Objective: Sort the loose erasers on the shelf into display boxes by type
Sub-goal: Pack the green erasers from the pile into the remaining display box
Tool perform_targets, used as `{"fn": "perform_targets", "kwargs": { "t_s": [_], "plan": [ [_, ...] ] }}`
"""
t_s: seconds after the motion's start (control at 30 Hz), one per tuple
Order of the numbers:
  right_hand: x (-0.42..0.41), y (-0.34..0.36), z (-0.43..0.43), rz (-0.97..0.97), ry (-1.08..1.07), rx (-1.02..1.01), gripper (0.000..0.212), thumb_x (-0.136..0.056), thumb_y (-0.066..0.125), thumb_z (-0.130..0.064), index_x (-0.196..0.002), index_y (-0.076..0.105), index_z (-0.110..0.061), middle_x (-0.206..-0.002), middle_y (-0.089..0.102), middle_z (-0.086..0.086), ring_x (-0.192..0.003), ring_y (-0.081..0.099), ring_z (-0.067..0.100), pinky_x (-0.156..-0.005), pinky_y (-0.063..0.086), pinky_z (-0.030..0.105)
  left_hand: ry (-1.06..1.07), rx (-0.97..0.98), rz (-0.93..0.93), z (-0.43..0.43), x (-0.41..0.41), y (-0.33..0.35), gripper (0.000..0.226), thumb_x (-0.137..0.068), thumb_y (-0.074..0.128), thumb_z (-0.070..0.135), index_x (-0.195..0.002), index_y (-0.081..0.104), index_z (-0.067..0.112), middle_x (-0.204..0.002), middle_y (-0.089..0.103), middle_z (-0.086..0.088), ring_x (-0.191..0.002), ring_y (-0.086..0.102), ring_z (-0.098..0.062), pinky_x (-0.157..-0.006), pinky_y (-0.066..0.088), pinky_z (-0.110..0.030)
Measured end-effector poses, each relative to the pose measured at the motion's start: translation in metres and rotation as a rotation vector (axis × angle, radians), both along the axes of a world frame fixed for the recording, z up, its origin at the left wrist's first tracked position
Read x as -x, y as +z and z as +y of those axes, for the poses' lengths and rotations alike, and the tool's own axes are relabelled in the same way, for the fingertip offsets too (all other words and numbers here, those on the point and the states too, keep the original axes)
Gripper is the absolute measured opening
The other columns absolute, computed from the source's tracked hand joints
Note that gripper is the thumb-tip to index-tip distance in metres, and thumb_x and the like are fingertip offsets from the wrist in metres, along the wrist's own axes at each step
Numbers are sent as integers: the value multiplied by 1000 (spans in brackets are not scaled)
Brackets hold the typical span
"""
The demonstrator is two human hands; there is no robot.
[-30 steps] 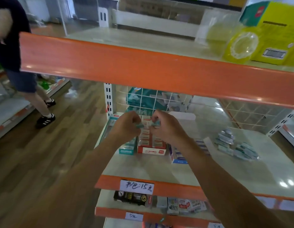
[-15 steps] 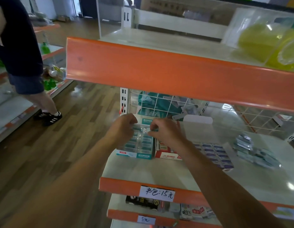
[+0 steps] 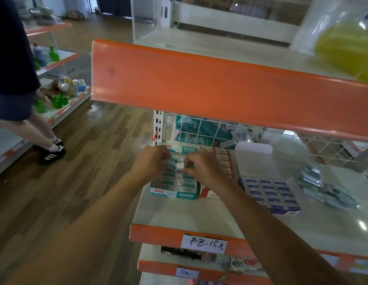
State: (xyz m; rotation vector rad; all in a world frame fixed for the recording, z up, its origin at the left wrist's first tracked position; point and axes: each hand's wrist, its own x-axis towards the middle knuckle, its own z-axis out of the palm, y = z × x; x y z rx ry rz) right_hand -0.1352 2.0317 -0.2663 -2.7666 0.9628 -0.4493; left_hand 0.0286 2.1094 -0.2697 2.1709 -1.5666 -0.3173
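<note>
Three display boxes stand in a row on the pale shelf (image 3: pixel 199 214): a teal box (image 3: pixel 173 194) at the left, a red box (image 3: pixel 226 163) in the middle, a blue box (image 3: pixel 271 194) at the right. My left hand (image 3: pixel 152 161) and my right hand (image 3: pixel 201 165) are both over the teal box, fingers pinched on teal-wrapped erasers (image 3: pixel 179 163) at the box's rows. A heap of loose wrapped erasers (image 3: pixel 325 190) lies on the shelf farther right.
An orange-edged upper shelf (image 3: pixel 199 85) overhangs the work area. A wire grid (image 3: pixel 209 130) backs the shelf. Below hangs a handwritten price tag (image 3: pixel 204 243). A person in dark shorts (image 3: pixel 14 99) stands on the wooden floor at the left.
Both hands have come down from above the boxes onto the teal box with the erasers. The view has shifted left, so the boxes sit more to the right.
</note>
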Motion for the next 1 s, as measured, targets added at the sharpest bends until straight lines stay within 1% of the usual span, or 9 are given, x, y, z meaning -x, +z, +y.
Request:
{"fn": "perform_targets", "kwargs": {
  "t_s": [0.07, 0.17, 0.23, 0.3, 0.43, 0.57, 0.67, 0.83, 1.0],
  "plan": [
    [-2, 0, -1, 54, 1, 29, 17, -81, 74, -31, -90, 71, -18, -92, 69, -2, -82, 59, 13, -75, 46, 26, 3, 6, -33, -2, 0, -3, 22, -79, 64, 9, -96, 63, 23, -109, 63, -5, -90, 58, -21, -67, 43, -23],
    [-4, -2, -1, 98, 8, 61, 16, -83, 71, -33, -91, 70, -19, -94, 67, -4, -85, 58, 15, -83, 49, 35, 35, 18, -56, -4, 3, -7, 16, -85, 60, 15, -96, 65, 26, -108, 55, -2, -91, 54, -20, -72, 44, -24],
    [-3, -3, -1, 88, 10, 64, 15, -84, 70, -32, -90, 70, -19, -93, 66, -4, -84, 57, 14, -83, 48, 35, 14, 43, -91, -5, 5, -12, 15, -87, 59, 17, -96, 67, 25, -107, 57, -1, -95, 52, -19, -75, 43, -24],
    [-2, -4, -2, 78, 16, 68, 11, -85, 67, -29, -88, 70, -18, -90, 65, -5, -82, 55, 13, -82, 47, 35, -51, 83, -154, -4, 7, -15, 14, -86, 57, 15, -92, 68, 22, -103, 63, 0, -92, 49, -16, -76, 44, -25],
    [-3, -7, 0, 65, 12, 75, 9, -85, 66, -24, -88, 69, -17, -90, 65, -3, -81, 56, 14, -81, 49, 36, -107, 165, -180, 0, 8, -19, 14, -87, 57, 14, -91, 70, 15, -100, 65, -2, -94, 51, -20, -76, 50, -33],
    [-5, -10, 0, 63, -27, 86, 10, -87, 65, -24, -93, 67, -16, -95, 64, 0, -84, 56, 16, -80, 50, 34, -120, 257, -202, 4, 10, -28, 13, -82, 61, 5, -90, 70, 8, -96, 65, -9, -88, 54, -27, -68, 50, -37],
    [-6, -11, 0, 65, -35, 98, 11, -87, 64, -24, -95, 68, -16, -96, 65, 1, -87, 57, 18, -80, 49, 34, -116, 281, -228, 3, 10, -32, 13, -79, 64, 4, -89, 71, 7, -95, 65, -11, -85, 56, -29, -67, 49, -37],
    [-5, -10, 0, 69, -33, 109, 15, -89, 62, -25, -100, 71, -17, -98, 67, 0, -89, 57, 17, -80, 49, 33, -118, 245, -258, 2, 11, -34, 17, -82, 64, 8, -95, 73, 12, -98, 66, -10, -86, 55, -29, -67, 51, -37],
    [0, -3, -2, 96, 26, 65, 18, -92, 58, -21, -97, 74, -15, -96, 69, 1, -86, 58, 17, -81, 50, 33, -105, 117, -310, 4, 15, -26, 25, -94, 51, 24, -115, 65, 23, -117, 58, -1, -102, 49, -21, -83, 47, -32]
  ]
}}
